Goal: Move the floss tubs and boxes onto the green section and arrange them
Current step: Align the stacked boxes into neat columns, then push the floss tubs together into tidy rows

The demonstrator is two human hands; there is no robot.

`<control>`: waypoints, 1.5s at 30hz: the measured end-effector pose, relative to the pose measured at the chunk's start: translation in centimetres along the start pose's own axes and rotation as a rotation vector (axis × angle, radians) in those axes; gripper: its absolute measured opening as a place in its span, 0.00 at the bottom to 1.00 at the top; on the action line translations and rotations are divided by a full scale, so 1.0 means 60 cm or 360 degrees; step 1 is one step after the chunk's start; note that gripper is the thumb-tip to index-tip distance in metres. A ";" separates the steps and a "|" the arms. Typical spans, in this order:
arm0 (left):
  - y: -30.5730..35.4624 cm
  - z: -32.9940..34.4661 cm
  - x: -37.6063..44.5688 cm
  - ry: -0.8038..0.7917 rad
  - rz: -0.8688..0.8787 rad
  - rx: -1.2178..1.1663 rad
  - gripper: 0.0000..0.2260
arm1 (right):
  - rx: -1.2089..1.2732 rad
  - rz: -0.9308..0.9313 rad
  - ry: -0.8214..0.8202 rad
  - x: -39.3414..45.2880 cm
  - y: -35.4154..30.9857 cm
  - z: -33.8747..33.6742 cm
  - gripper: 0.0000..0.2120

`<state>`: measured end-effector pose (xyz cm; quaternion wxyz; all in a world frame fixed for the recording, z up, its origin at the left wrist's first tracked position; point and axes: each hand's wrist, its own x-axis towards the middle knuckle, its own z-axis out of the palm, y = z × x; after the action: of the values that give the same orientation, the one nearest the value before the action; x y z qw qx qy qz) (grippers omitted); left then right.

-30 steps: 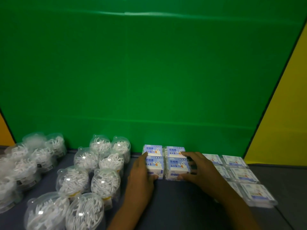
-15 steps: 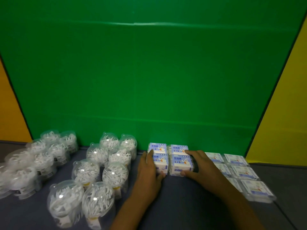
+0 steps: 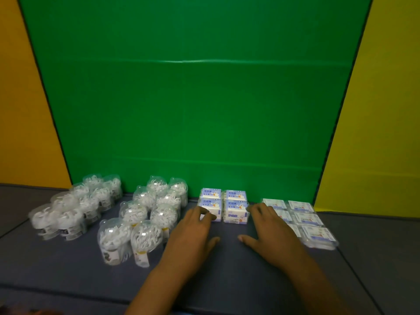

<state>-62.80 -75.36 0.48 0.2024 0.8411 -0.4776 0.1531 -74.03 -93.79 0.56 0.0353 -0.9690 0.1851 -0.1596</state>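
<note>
Directly beyond both hands, the blue floss boxes (image 3: 223, 205) sit at the near edge of the green section (image 3: 188, 105). Left hand (image 3: 193, 233) and right hand (image 3: 270, 230) rest apart, fingers relaxed, flanking the block, equally near.

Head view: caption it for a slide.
Both hands, left and right, flank four blue-and-white cardboard floss boxes before the green panel.

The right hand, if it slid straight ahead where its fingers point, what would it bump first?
Probably the right-hand stack of blue floss boxes. The right hand lies open on the mat, its fingertips right beside that stack; whether they already touch is unclear.
</note>
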 end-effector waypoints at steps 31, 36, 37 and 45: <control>-0.334 -0.129 -0.131 0.0096 -0.0104 -0.0318 0.21 | 0.0681 -0.0328 -0.0143 0.040 -0.332 0.022 0.22; -0.330 -0.124 -0.128 0.0084 -0.0037 -0.0382 0.22 | 0.0620 -0.0270 -0.0162 0.033 -0.326 0.011 0.25; -0.330 -0.124 -0.127 0.0093 -0.0032 -0.0383 0.22 | 0.0606 -0.0249 -0.0153 0.033 -0.329 0.010 0.26; -0.341 -0.136 -0.123 0.0048 -0.0050 -0.0471 0.21 | 0.0574 -0.0219 -0.0194 0.043 -0.330 0.007 0.22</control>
<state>-49.27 -56.47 0.30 0.3338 0.8071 -0.4785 0.0905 -64.76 -76.33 3.42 0.2083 -0.9653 0.0843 -0.1331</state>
